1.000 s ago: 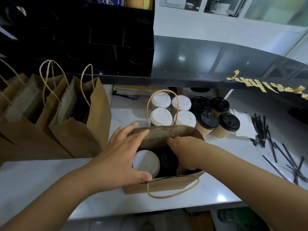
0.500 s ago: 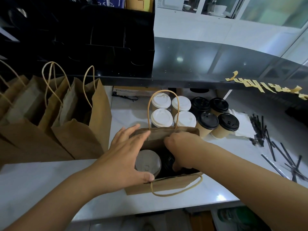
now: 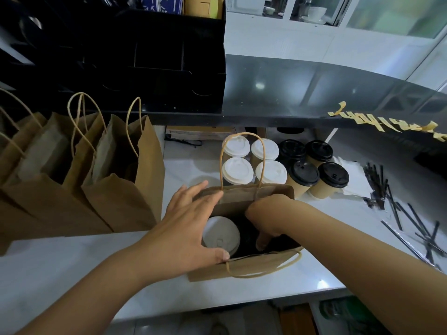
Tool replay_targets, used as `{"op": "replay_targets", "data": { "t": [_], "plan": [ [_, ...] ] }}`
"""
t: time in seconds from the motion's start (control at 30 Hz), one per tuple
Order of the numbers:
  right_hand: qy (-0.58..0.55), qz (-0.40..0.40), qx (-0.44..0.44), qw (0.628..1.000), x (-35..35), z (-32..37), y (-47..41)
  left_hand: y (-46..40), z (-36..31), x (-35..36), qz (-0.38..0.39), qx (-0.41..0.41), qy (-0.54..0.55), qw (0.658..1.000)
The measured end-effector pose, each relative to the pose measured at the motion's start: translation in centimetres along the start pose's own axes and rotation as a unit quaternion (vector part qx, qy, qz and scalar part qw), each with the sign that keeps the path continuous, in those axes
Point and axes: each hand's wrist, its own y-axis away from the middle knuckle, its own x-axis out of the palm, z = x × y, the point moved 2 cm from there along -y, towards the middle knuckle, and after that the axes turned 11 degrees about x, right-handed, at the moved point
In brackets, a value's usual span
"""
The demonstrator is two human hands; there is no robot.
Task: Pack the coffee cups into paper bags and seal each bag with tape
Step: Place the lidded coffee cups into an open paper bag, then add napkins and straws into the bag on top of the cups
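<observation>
A brown paper bag [image 3: 242, 269] stands open on the white counter in front of me. Inside on the left sits a white-lidded cup [image 3: 221, 235]. My left hand [image 3: 186, 228] spans the bag's left side, fingers stretched to the far rim and thumb on the near rim. My right hand [image 3: 266, 213] reaches down into the bag's right half, fingers curled round a dark-lidded cup that is almost hidden beneath it. Behind the bag stand several white-lidded cups [image 3: 238, 170] and several black-lidded cups [image 3: 304, 174]. Yellow tape strips [image 3: 384, 122] hang from the black shelf edge.
More paper bags [image 3: 116, 189] stand in a row at the left. Black straws [image 3: 399, 213] lie scattered at the right beside white napkins [image 3: 350, 175]. A black shelf [image 3: 290, 93] overhangs the counter's back. The counter's front edge [image 3: 242, 308] runs just below the bag.
My right hand has sunk deeper into the bag, covering the black lid that showed before. My left hand has stayed spread across the bag's mouth.
</observation>
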Motion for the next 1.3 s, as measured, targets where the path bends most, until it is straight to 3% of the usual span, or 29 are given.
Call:
{"op": "replay_targets", "data": {
  "t": [0.37,0.6,0.7,0.83,1.03,1.3],
  "plan": [
    [-0.088,0.002,0.033,0.996,0.9,0.6,0.5,0.5,-0.1,0.0,-0.011,0.025,0.003,1.0],
    [-0.134,-0.117,0.058,0.982,1.2,0.3,2.9,0.4,-0.3,0.2,-0.033,0.065,0.002,0.997],
    [-0.203,-0.209,0.099,0.951,1.7,-0.7,4.2,0.1,-0.6,0.4,-0.031,0.078,0.005,0.996],
    [-0.311,-0.347,0.12,0.876,3.2,-1.8,6.1,-0.7,-1.3,0.6,-0.023,0.085,0.007,0.996],
    [-0.401,-0.415,0.11,0.809,6.5,-3.8,7.0,-2.9,-3.2,1.4,-0.014,0.103,0.002,0.995],
    [-0.423,-0.435,0.098,0.789,8.3,-8.2,6.2,-6.8,-5.3,2.9,-0.012,0.104,0.033,0.994]
  ]
}}
